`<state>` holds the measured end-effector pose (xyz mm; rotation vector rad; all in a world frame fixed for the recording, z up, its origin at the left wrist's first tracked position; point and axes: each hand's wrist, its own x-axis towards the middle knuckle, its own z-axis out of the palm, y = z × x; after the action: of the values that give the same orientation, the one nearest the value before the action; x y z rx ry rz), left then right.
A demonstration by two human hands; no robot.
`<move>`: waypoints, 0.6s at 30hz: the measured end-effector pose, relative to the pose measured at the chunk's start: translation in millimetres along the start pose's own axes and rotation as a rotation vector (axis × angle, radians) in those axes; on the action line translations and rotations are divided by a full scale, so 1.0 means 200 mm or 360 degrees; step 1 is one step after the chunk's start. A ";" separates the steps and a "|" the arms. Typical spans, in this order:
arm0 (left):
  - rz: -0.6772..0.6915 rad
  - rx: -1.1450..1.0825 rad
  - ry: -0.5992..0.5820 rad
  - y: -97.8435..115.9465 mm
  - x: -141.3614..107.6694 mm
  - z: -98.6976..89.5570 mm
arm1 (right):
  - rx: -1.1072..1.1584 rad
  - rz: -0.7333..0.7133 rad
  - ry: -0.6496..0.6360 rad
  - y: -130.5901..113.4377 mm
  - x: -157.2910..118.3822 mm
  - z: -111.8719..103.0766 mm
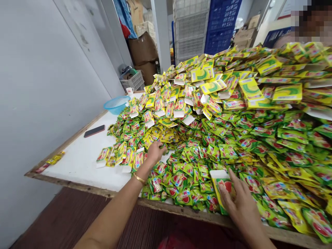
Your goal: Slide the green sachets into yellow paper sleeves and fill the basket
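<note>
My left hand (155,152), with a gold bangle on its wrist, reaches into the packets near the table's middle. Its fingers are closed on what looks like a small green packet (163,146), partly hidden by the fingers. Near the front edge my right hand (240,199) grips a small yellow-and-green carton (220,181) with a watermelon picture, its white flap up. Green sachets (181,180) with watermelon prints lie heaped around both hands. Yellow sachets (166,133) form a patch just beyond my left hand.
Many printed cartons (202,74) are piled at the back and right. Several cartons (128,157) lie left of my left hand. A phone (94,131) and a blue basin (116,105) rest on the white table (85,160). Crates (192,31) stand behind; a person is at upper right.
</note>
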<state>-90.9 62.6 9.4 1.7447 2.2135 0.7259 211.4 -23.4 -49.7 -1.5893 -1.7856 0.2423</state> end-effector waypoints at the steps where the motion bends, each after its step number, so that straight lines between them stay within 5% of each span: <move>1: -0.0015 -0.0042 0.0024 0.01 0.04 0.00 | -0.0067 -0.0069 0.0016 -0.02 -0.01 0.01; 9: -0.0201 -0.0263 0.0231 0.15 0.30 0.11 | -0.0637 -0.0343 0.0004 -0.11 -0.05 0.06; 18: -0.0178 -0.0575 0.0035 0.12 0.07 0.12 | -0.0513 -0.0315 -0.0012 -0.09 -0.06 0.06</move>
<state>-63.2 85.9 1.7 1.4321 2.0182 1.0454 189.7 -34.6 -51.6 -1.6098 -2.0499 -0.1401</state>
